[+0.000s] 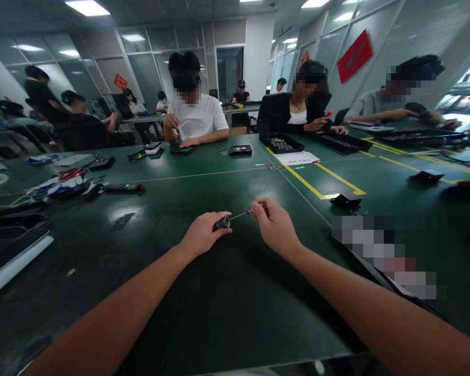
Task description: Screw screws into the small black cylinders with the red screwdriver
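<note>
My left hand (206, 233) pinches a small dark cylindrical piece (223, 222) between thumb and fingers, its round end turned to the right. In my right hand (272, 222) is a thin screwdriver (243, 213) with a red part by the fingers; the rest of its handle is hidden. The metal shaft points left and its tip is close to the rim of the cylinder. Whether the tip touches it I cannot tell. Both hands are just above the green table (219, 313).
A dark pen-shaped tool with a red end (123, 188) lies at left, near red-handled scissors (72, 174) and clutter. Black trays of parts (281, 142) stand at the far right. Small black pieces (345, 201) lie nearer. Several people sit around the table.
</note>
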A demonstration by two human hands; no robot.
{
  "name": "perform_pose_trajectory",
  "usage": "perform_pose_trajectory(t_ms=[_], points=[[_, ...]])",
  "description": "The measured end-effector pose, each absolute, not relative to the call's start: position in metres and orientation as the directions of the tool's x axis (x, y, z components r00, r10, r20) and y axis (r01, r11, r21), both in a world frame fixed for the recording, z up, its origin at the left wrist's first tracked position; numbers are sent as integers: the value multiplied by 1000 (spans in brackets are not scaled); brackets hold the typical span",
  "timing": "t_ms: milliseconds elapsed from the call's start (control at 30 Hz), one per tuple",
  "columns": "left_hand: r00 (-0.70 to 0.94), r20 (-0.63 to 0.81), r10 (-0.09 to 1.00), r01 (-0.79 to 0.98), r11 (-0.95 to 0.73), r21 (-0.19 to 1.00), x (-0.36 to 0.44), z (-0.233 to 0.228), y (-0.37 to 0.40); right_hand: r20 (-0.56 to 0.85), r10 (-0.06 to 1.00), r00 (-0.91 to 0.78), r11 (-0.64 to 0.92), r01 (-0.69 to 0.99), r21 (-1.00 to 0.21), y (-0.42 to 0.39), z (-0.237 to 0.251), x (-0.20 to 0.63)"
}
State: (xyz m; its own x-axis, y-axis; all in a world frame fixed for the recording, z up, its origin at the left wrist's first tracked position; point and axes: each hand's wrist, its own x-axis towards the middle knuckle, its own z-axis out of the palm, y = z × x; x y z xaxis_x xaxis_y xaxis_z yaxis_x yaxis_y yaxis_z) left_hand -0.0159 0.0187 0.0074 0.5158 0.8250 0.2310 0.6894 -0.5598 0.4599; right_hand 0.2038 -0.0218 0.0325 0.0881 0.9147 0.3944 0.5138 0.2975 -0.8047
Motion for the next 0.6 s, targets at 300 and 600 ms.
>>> perform_pose_trajectory(t_ms=[300,600], points=[[497,254,830,673,-553,490,-17,7,19,390,913,120,295,466,-834,-21,34,204],[484,248,839,661,-536,525,-15,8,18,329,941,78,282,353,-892,-19,31,205]])
